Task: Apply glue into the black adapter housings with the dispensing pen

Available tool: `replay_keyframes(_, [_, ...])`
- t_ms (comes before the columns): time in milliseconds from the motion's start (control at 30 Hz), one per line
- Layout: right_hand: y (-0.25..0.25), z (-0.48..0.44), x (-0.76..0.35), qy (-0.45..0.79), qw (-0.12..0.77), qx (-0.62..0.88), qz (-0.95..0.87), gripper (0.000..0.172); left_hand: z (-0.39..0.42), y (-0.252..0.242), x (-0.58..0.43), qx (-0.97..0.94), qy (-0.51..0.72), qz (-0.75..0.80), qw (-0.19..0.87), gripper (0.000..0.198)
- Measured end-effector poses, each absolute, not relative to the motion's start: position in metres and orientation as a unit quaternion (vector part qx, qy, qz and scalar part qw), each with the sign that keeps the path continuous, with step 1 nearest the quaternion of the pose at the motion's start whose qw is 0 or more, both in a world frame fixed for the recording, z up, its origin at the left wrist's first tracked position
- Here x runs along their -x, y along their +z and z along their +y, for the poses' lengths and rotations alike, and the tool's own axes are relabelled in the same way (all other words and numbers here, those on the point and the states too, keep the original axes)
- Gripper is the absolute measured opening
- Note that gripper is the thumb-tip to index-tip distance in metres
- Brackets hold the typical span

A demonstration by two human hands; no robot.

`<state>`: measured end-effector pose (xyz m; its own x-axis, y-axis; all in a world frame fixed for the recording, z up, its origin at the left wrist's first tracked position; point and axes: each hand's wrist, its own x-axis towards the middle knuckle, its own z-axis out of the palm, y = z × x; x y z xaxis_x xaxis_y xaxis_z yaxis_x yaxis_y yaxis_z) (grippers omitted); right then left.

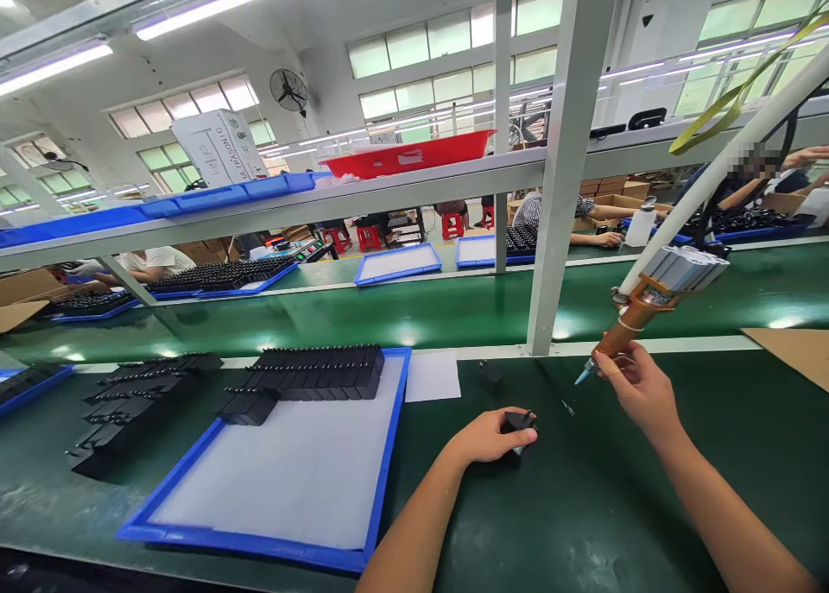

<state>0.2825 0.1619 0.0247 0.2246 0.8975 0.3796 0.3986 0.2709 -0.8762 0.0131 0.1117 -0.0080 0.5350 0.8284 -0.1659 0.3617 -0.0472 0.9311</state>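
My left hand (490,438) is closed round a small black plastic housing (519,422), just above the green bench. Up and to the right, my right hand (641,394) grips a glue dispenser (625,330) by its orange-brown lower barrel. The dispenser's pale blue nozzle (586,371) slants down to the left, apart from the housing. Another black housing (490,373) stands on the bench behind my left hand. Left of my hands, a blue-rimmed tray (389,455) with a white liner carries rows of black housings (324,373) along its back side.
More black housings (136,403) stand in rows left of the tray. A white paper sheet (433,377) lies beside the tray's back corner. A white upright post (563,179) rises behind the bench, under a shelf (414,183). Cardboard (794,351) lies at the right; co-workers sit beyond.
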Motion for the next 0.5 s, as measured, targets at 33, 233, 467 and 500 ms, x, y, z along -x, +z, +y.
replay_keyframes(33, [0.0255,0.1614,-0.2822,0.226,0.546,0.562,-0.579,0.052,0.1118,-0.0080,-0.0131,-0.689,0.217,0.432,0.540,0.068])
replay_keyframes(233, [0.0262,0.1611,-0.2821,0.222,0.544,0.562,-0.582,0.052,0.1117,-0.0075,-0.0137,-0.681,0.215,0.436,0.547,0.069])
replay_keyframes(467, [0.0264,0.1619,-0.2813,0.229,0.545,0.565,-0.576,0.052,0.1116,-0.0085,-0.0137,-0.683,0.205,0.442,0.544,0.068])
replay_keyframes(500, [0.0265,0.1621,-0.2812,0.232,0.545,0.563,-0.576,0.052,0.1118,-0.0089,-0.0136,-0.683,0.207,0.440,0.544,0.068])
